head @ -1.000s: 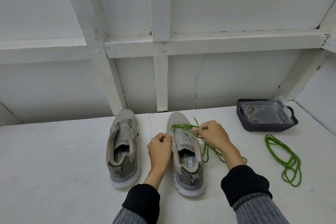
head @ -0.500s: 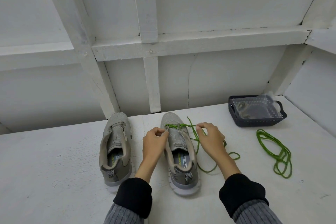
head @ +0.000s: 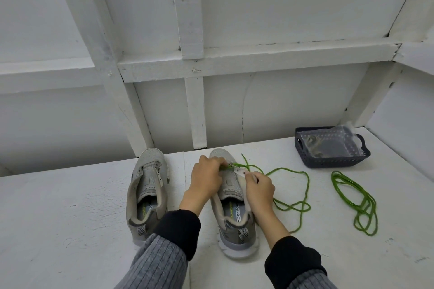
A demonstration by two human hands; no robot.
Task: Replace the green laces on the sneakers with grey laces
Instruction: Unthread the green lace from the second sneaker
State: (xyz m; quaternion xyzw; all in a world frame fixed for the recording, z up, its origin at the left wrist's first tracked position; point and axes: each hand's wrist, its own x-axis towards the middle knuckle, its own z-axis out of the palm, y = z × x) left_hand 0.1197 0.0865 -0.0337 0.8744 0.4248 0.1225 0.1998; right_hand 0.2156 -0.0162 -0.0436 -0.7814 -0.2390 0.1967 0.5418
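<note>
Two grey sneakers stand side by side on the white table, toes toward the wall. The left sneaker (head: pixel 148 185) has no lace. On the right sneaker (head: pixel 232 213) a green lace (head: pixel 291 195) still runs through the front eyelets and trails in loops to its right. My left hand (head: pixel 206 178) pinches the green lace at the front eyelets. My right hand (head: pixel 258 187) grips the sneaker's right eyelet flap. A second green lace (head: pixel 354 199) lies loose farther right.
A dark plastic basket (head: pixel 333 162) at the back right holds a clear bag with something grey inside. A white panelled wall (head: pixel 195 105) rises right behind the sneakers. The white table (head: pixel 58 218) extends to the left and toward me.
My left hand has moved over the toe and taken the lace at the front eyelets. My right hand let go of the lace and grips the eyelet flap. More lace lies loose at the right.
</note>
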